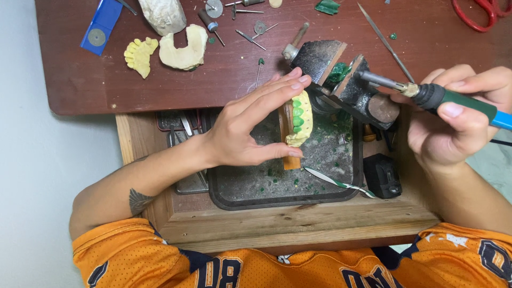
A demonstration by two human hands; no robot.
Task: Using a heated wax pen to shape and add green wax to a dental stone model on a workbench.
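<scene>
Over the black tray [234, 200] at the counter's near edge, we grip the yellow dental cast [302, 120] in our left hand [242, 133]. Our right hand [453, 120] is closed around the heated wax tool [426, 95]. We judge small, steady touches on the green wax teeth [297, 113] best.

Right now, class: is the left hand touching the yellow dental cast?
Touching. The head view shows the left hand gripping the yellow dental cast, fingers above, thumb below.

Even, soft indoor light from above, faint shadows under the hands, mild sheen on the worktop [80, 85], sharp focus, slight edge stretch.
</scene>
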